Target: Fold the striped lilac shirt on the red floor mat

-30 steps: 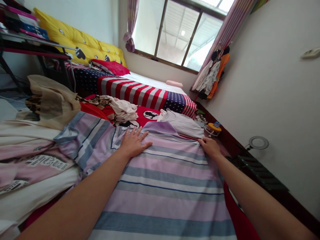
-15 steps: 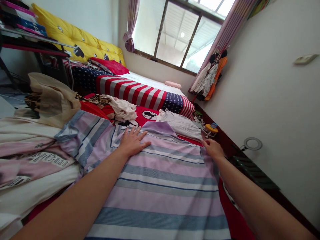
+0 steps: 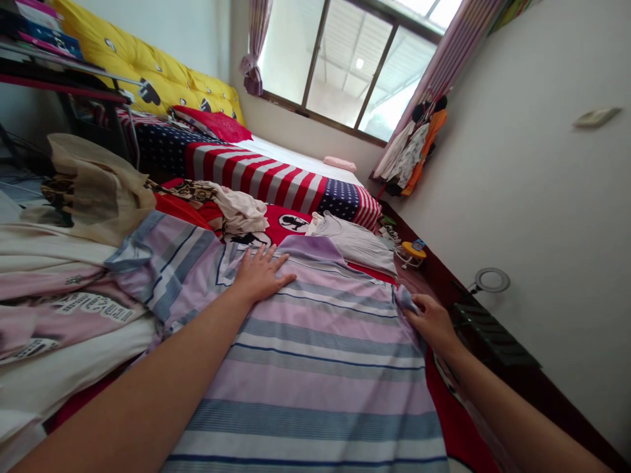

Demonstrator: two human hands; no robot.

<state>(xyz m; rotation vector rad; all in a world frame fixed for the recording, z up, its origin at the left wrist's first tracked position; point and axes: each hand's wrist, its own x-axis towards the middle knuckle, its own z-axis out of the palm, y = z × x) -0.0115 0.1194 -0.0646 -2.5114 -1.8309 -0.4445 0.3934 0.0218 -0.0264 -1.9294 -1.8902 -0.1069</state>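
A striped polo shirt (image 3: pixel 325 335) in lilac, grey-blue and white lies spread out in front of me, its lilac collar (image 3: pixel 310 248) pointing away. My left hand (image 3: pixel 261 274) rests flat on the shirt near the left shoulder, fingers spread. At the right shoulder, my right hand (image 3: pixel 430 320) pinches a bunched bit of the shirt's sleeve between thumb and fingers, slightly raised. The left sleeve (image 3: pixel 167 256) lies stretched toward the clothes at the left. Most of the right sleeve is hidden by my hand and the shirt's edge.
Pink and cream clothes (image 3: pixel 73 309) and a sheer beige garment (image 3: pixel 98 184) are heaped at the left. A folded grey shirt (image 3: pixel 352 240) lies beyond the collar on a red patterned cloth (image 3: pixel 288 220). A bed with a flag-print cover (image 3: pixel 256 174) stands behind; a yellow stool (image 3: pixel 413 251) is at the right.
My right hand has moved slightly right and toward me, drawing up the sleeve material at the right shoulder. My left hand has stayed flat in place. The view has shifted a little.
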